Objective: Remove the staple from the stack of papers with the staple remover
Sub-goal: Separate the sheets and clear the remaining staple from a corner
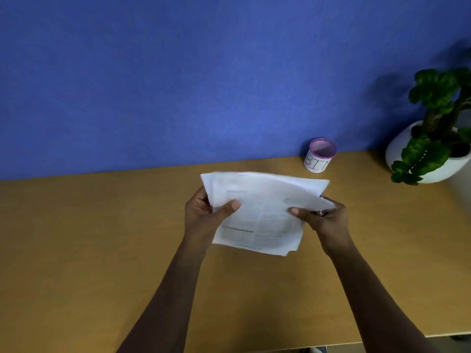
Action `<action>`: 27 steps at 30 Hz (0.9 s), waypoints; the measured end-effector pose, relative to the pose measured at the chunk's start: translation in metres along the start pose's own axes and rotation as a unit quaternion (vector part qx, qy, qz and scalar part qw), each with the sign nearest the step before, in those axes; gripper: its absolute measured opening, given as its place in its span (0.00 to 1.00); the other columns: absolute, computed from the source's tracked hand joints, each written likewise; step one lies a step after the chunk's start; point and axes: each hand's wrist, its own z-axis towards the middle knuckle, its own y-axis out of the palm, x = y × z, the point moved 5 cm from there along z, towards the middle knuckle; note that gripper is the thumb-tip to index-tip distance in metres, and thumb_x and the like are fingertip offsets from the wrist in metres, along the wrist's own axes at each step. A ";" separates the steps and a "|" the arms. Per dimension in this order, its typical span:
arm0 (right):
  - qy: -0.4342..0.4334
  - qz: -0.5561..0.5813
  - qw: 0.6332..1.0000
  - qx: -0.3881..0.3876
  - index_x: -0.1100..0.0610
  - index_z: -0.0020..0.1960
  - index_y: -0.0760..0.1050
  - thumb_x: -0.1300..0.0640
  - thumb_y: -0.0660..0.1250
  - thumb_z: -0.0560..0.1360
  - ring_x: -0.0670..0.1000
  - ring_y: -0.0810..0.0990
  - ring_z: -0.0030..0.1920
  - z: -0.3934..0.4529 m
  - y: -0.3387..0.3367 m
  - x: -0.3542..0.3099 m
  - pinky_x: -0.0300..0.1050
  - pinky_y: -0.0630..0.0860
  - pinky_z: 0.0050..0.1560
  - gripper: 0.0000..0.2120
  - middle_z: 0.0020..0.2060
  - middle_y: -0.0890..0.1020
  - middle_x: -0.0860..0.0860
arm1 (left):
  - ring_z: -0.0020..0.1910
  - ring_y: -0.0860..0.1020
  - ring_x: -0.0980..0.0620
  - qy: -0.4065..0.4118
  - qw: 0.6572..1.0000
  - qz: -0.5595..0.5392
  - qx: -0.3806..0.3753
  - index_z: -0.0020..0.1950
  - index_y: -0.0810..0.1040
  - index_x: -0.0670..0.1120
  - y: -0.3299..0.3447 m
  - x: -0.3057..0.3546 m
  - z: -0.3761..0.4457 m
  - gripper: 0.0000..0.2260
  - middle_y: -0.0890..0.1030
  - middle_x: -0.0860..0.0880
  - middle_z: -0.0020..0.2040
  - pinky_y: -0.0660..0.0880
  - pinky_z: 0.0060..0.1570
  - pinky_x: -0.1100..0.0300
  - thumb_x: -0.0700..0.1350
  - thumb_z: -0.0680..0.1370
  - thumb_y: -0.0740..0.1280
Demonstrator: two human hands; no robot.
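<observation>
Head view — papers (pixel 257 212) held above desk (pixel 102 250), left hand (pixel 204 212) pinching one edge, right hand (pixel 323 215) gripping other edge plus small metal item (pixel 321 212) — unclear what.

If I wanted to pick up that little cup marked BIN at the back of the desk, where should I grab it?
Grip the cup round its white wall, just below the pink rim, coming from the front. It stands upright with its mouth open, and the blue wall sits close behind it, so fingers would probably fit more easily at its two sides than behind it.

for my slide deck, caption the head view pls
Both hands hold a stack of papers above a wooden desk.
</observation>
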 end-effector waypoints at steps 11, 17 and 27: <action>0.060 0.011 0.996 -0.069 0.58 0.38 0.83 0.66 0.76 0.73 0.42 0.73 0.27 0.011 -0.001 0.016 0.35 0.69 0.29 0.07 0.28 0.80 0.44 | 0.60 0.84 0.44 -0.082 0.995 -0.034 -0.042 0.64 0.81 0.40 -0.006 -0.039 0.001 0.21 0.85 0.44 0.61 0.81 0.56 0.49 0.36 0.72 0.75; 0.111 0.011 0.994 0.012 0.56 0.46 0.87 0.64 0.74 0.77 0.45 0.71 0.28 -0.002 -0.005 0.051 0.37 0.66 0.28 0.05 0.33 0.83 0.48 | 0.60 0.83 0.42 -0.134 0.990 -0.026 -0.021 0.64 0.82 0.41 -0.013 -0.065 0.003 0.18 0.85 0.43 0.60 0.81 0.56 0.47 0.35 0.74 0.75; 0.093 -0.028 0.992 0.085 0.63 0.55 0.84 0.63 0.72 0.80 0.41 0.80 0.32 -0.015 -0.010 0.065 0.34 0.73 0.31 0.06 0.41 0.87 0.46 | 0.64 0.80 0.49 -0.110 0.992 0.054 -0.023 0.64 0.78 0.43 -0.014 -0.070 0.000 0.14 0.84 0.49 0.62 0.77 0.63 0.55 0.49 0.85 0.59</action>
